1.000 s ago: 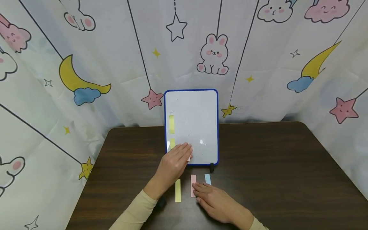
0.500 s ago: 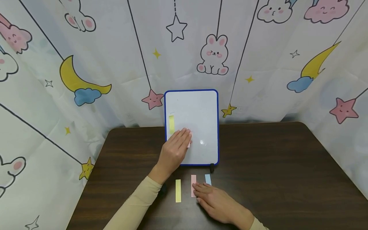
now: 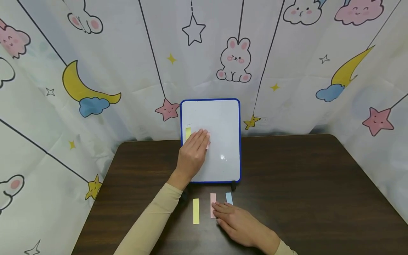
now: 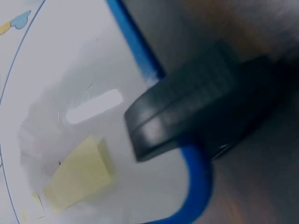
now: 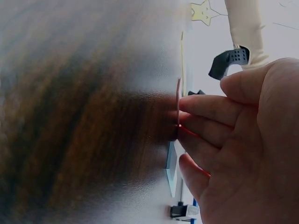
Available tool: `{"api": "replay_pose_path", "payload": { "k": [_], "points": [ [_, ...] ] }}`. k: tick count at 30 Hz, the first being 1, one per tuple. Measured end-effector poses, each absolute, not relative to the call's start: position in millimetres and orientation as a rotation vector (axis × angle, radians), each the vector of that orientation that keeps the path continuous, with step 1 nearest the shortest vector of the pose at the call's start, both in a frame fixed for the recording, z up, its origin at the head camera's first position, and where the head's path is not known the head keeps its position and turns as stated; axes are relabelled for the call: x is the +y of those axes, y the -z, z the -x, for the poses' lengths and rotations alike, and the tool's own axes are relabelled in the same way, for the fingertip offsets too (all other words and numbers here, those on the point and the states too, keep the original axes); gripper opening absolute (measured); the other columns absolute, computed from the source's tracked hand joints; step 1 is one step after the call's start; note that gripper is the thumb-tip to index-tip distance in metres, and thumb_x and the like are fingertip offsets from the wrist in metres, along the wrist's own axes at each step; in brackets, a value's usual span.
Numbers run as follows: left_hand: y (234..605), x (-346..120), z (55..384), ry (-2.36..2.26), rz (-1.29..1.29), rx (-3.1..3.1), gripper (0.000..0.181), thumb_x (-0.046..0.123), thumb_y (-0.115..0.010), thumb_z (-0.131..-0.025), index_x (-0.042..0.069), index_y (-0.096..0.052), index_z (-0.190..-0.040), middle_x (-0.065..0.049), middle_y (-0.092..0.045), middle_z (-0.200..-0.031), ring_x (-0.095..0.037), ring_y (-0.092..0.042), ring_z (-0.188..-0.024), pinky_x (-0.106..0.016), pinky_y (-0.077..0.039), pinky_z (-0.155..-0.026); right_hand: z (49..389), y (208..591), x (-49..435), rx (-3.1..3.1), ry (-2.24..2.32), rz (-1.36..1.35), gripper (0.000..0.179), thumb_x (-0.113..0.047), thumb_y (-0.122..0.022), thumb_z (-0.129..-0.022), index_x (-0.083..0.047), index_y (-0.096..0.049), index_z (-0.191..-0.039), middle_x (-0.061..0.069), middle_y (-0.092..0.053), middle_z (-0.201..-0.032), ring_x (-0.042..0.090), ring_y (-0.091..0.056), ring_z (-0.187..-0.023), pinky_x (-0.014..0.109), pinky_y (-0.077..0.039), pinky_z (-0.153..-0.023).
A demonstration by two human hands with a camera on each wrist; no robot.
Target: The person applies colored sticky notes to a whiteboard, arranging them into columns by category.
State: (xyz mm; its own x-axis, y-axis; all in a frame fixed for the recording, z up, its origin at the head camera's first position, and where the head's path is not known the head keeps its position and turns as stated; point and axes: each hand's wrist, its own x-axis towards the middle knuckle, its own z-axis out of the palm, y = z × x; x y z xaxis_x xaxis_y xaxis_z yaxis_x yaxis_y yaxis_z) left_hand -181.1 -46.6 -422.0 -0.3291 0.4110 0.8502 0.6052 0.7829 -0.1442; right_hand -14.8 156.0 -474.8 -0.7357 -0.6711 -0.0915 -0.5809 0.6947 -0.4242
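Observation:
My left hand [image 3: 192, 152] is raised over the left half of the whiteboard [image 3: 224, 156], fingers extended close together. It holds a small pink paper strip [image 3: 208, 145], mostly hidden behind the fingers. A yellow strip [image 3: 188, 132] is on the board beside the fingertips; another yellow strip [image 4: 81, 175] shows in the left wrist view. On the table my right hand [image 3: 237, 223] rests with its fingers stretched out, fingertips touching a pink strip [image 3: 213, 200]. Past those fingers lies a blue strip [image 3: 229, 197], partly covered. A yellow strip [image 3: 196, 211] lies further left.
The blue-framed board stands near the back of the dark wooden table [image 3: 302, 184]. A black foot [image 3: 233, 185] supports its lower right corner; another black foot [image 4: 182, 112] grips the edge in the left wrist view. A patterned curtain [image 3: 134, 53] hangs behind.
My left hand has moved up the board with the pink strip, now partly covering the upper yellow strip. My right hand has stayed on the pink strip on the table.

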Motion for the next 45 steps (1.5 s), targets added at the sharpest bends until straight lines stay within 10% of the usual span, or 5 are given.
{"api": "replay_pose_path", "payload": {
  "k": [45],
  "points": [
    [428.5,-53.7,200.1,0.124,0.765,-2.193,0.041,0.020,-0.068,-0.099,0.002,-0.064,-0.136,-0.011,-0.064,-0.140,-0.027,-0.059,-0.135,-0.039,-0.043,-0.118,13.3,476.7,155.9,2.699,0.517,1.047,0.046,-0.035,-0.037,-0.111,-0.013,-0.057,-0.146,0.001,-0.049,-0.157,0.027,-0.048,-0.145,0.048,-0.044,-0.117]
  ]
}}
